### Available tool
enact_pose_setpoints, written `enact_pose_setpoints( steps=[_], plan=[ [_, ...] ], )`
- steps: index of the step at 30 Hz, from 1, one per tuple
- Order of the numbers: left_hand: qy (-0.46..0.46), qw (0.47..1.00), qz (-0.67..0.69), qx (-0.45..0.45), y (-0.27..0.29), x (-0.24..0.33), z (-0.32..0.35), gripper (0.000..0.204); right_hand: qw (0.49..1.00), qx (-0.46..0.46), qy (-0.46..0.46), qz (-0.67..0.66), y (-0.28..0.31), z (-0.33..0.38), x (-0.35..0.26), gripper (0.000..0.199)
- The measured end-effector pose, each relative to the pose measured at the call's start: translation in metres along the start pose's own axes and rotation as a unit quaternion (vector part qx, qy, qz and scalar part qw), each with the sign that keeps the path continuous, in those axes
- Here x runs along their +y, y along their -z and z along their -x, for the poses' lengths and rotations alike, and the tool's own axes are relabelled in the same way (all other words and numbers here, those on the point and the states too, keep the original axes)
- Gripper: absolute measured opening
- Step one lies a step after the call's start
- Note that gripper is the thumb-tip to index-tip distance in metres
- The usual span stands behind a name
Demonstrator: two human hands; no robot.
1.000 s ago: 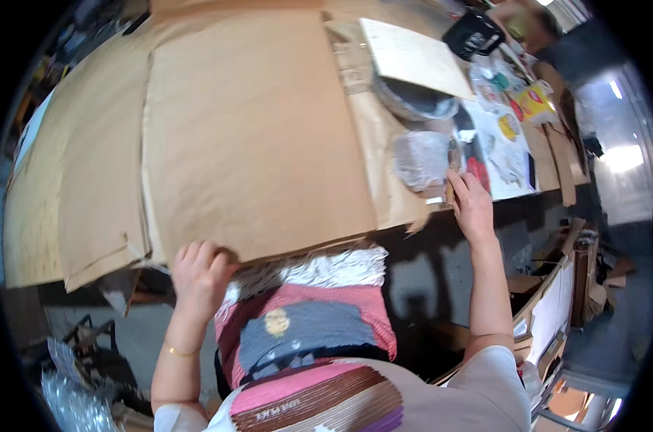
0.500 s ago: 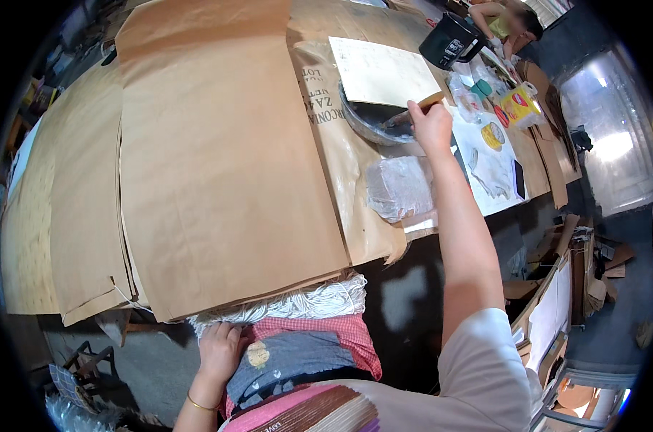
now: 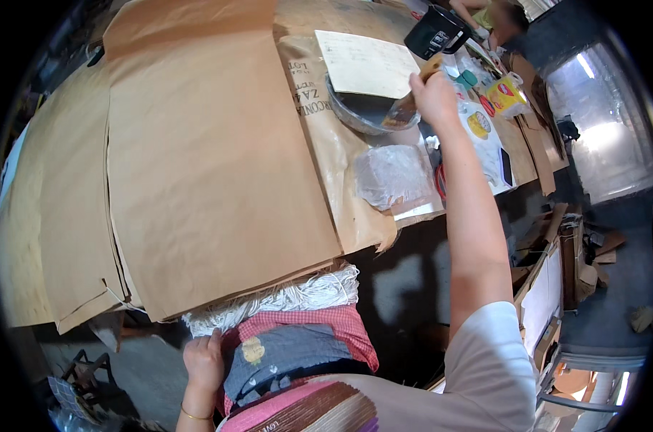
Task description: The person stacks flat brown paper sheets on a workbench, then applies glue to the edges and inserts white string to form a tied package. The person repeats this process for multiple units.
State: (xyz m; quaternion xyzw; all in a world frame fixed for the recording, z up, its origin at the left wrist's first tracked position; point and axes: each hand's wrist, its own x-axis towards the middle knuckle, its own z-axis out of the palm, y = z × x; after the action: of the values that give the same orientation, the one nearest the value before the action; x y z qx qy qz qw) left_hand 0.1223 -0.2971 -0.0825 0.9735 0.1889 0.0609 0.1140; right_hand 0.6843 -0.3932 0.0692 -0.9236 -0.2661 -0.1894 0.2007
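My right hand point(image 3: 434, 101) is closed around the wooden handle of a flat brush point(image 3: 401, 110). Its bristle end points down into a round bowl point(image 3: 338, 108) of dark liquid, at the near right rim. A pale board or card with faint writing point(image 3: 366, 61) lies across the far part of the bowl and hides some of it. In front of the bowl sits a block wrapped in clear plastic point(image 3: 392, 175). My left hand point(image 3: 204, 360) is low at my lap, fingers curled, beside a bundle of white strings point(image 3: 269, 297); what its fingers hold, if anything, is hidden.
Large brown paper sheets point(image 3: 211, 144) cover the table's middle and left. To the right are a black mug point(image 3: 436, 32), a yellow package point(image 3: 506, 97), a round yellow tin point(image 3: 479, 124) and a phone point(image 3: 506, 167). Another person point(image 3: 500, 21) works at the far right.
The brush handle has tipped upward in my right hand, and more of the bristle end shows at the bowl. My left hand has moved left and slightly down, off the strings. The view has shifted slightly.
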Motion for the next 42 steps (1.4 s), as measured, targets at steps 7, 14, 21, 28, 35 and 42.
enact_pose_setpoints(
  steps=[7, 14, 21, 28, 35, 42],
  plan=[
    [0.064, 0.997, -0.023, -0.026, 0.031, -0.002, 0.021, 0.035, 0.883, 0.042, -0.012, -0.467, 0.039, 0.124, -0.073, 0.009],
    [0.116, 0.982, -0.106, 0.105, 0.060, -0.011, 0.029, 0.016, 0.784, -0.257, 0.351, -0.442, 0.047, 0.270, -0.196, 0.027],
    [0.080, 0.984, -0.095, 0.125, 0.051, -0.018, -0.014, 0.014, 0.770, -0.239, 0.416, -0.420, 0.013, 0.277, -0.243, 0.018],
    [0.098, 0.987, -0.066, 0.109, 0.042, -0.022, -0.015, 0.011, 0.789, -0.254, 0.370, -0.420, 0.022, 0.285, -0.252, 0.015],
    [0.111, 0.987, -0.071, 0.096, 0.035, -0.022, -0.018, 0.012, 0.828, -0.297, 0.190, -0.436, 0.008, 0.285, -0.226, 0.007],
    [0.101, 0.987, -0.112, 0.056, 0.038, -0.020, -0.022, 0.013, 0.910, -0.257, 0.039, -0.323, 0.022, 0.260, -0.137, 0.013]
  ],
)
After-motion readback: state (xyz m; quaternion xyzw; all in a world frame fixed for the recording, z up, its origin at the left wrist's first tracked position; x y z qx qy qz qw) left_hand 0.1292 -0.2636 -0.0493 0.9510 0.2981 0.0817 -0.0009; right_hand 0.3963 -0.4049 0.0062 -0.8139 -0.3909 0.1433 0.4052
